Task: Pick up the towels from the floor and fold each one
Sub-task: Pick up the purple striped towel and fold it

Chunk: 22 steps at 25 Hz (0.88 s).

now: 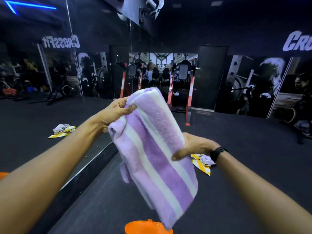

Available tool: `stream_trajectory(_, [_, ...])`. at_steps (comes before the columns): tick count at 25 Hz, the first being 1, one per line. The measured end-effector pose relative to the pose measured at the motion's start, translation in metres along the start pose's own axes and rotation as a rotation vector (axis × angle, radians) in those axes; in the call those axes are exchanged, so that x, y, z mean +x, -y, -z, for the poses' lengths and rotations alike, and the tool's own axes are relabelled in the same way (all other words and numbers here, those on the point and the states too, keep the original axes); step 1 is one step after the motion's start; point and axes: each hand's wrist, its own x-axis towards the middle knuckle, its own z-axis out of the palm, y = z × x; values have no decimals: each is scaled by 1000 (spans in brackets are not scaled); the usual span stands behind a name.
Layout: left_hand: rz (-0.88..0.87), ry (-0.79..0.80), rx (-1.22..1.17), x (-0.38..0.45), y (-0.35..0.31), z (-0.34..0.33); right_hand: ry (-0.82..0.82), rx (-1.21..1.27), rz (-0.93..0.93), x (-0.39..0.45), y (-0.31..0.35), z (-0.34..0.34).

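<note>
Purple-and-white striped towel [152, 146] held up in air, folded into thick bundle, tilted, lower end hanging over orange container [145, 227] at bottom edge of view. Left hand [114, 114] pinches upper left corner of towel, thumb on front. Right hand [194, 146] grips right edge mid-length, thumb across front; black band [217, 152] on wrist. Crumpled yellow-striped towel [202, 162] lies on dark floor [253, 149] just behind right hand, beside mirror wall [50, 73]; its reflection [61, 130] shows left.
</note>
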Motion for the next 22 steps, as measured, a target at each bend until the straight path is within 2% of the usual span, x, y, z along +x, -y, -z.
stream_trajectory(2, [-27,-97,-17,-9,0,13,36,100,-89,-5,-16,1])
stream_trajectory(5, [24,-290,-38,-14,2,27,40,445,-142,-11,-27,11])
stream_trajectory(8, [99,-431,-88,-19,2,39,132,551,-141,-17,-24,16])
stream_trajectory(11, [165,-439,-113,-29,4,49,-25,715,-138,-21,-22,22])
stream_trajectory(15, [323,-338,32,-45,15,59,-143,641,-123,-16,-18,35])
stream_trajectory(17, [364,-368,101,-49,18,62,-220,596,-114,-10,-9,47])
stream_trajectory(22, [333,-505,222,-37,16,57,-361,288,-12,9,36,75])
